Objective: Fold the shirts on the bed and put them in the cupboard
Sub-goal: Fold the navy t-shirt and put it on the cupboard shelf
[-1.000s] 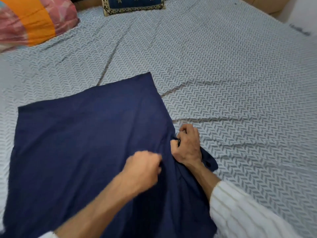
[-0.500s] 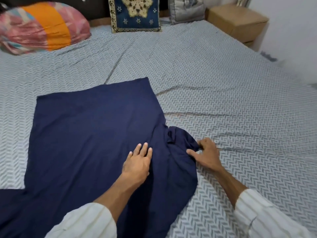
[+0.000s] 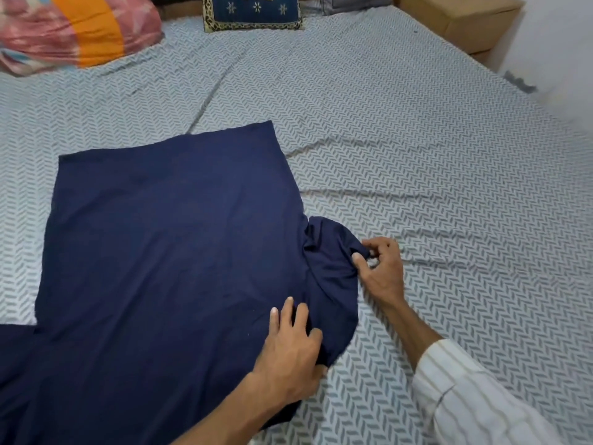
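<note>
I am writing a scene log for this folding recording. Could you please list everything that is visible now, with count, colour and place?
Navy blue cotton shirt: one, dark navy, spread flat on the bed, near left.
Grey-white herringbone bed sheet: one, covers the bed.
Pink and orange pillow: one, far left.
Blue cushion with gold border: one, far middle.
Grey cushion: one, far, right of the blue one.
Light wooden bedside cabinet: one, far right.
Left hand: fingers flat on the shirt.
Right hand: fingers pinch the shirt's sleeve.

Left hand (image 3: 290, 348) is pressing flat, fingers pointing toward 12 o'clock; right hand (image 3: 380, 268), at 2 o'clock, seemingly pinching cloth.
</note>
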